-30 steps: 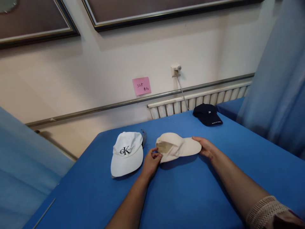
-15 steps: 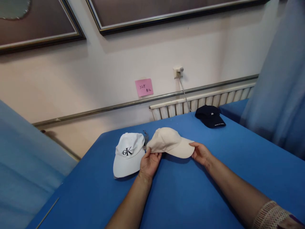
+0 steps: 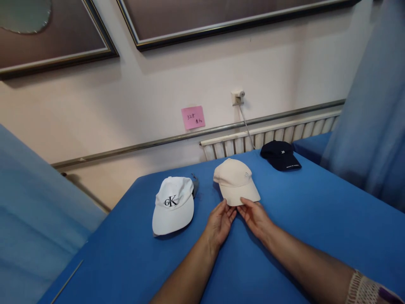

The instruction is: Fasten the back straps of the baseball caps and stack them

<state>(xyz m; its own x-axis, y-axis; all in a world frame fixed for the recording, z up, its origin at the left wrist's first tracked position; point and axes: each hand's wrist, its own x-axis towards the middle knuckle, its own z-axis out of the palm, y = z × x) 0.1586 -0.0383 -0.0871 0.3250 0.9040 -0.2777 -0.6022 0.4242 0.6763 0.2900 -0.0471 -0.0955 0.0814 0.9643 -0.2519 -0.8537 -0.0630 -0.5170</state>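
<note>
A beige cap (image 3: 234, 180) sits upright on the blue table (image 3: 284, 236), its brim pointing toward me. My left hand (image 3: 219, 222) lies just below the brim with fingers stretched out, their tips touching the brim's front edge. My right hand (image 3: 255, 215) is beside it and pinches the same edge between thumb and fingers. A white cap with a black CK logo (image 3: 172, 203) lies to the left, a hand's width from my left hand.
A dark navy cap (image 3: 280, 155) rests at the table's far right corner. Behind the table are a white radiator (image 3: 268, 135), a wall socket with a cable (image 3: 237, 98) and a pink note (image 3: 193, 117). Blue curtains (image 3: 373, 105) hang on both sides.
The beige cap was turned from lying sideways and tipped up to sitting upright with its brim toward me. Both hands moved from its two ends to meet at the brim's front edge.
</note>
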